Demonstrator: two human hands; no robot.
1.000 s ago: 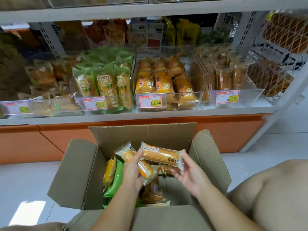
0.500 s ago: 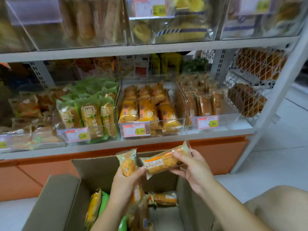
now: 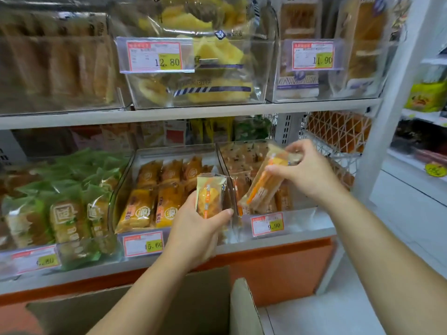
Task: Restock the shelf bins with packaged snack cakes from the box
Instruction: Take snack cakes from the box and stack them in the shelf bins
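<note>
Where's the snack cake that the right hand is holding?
Right of centre in the head view: the right hand holds the snack cake tilted over the clear bin with the 9.90 price tag.

Each hand grips a snack cake: left hand (image 3: 193,228) upright, right hand (image 3: 307,172) tilted over the right bin (image 3: 297,215).

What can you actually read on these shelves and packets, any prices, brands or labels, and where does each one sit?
"12.80": upper middle tag, on the front of its clear bin.
"11.90": upper right tag.
"15.60": lower middle tag.
"9.90": lower right tag.
Lower left tag: blurred, only ".80" is clear.
Small print on all tags: too small to read.
Snack cake wrappers: printing too blurred to read.
</note>
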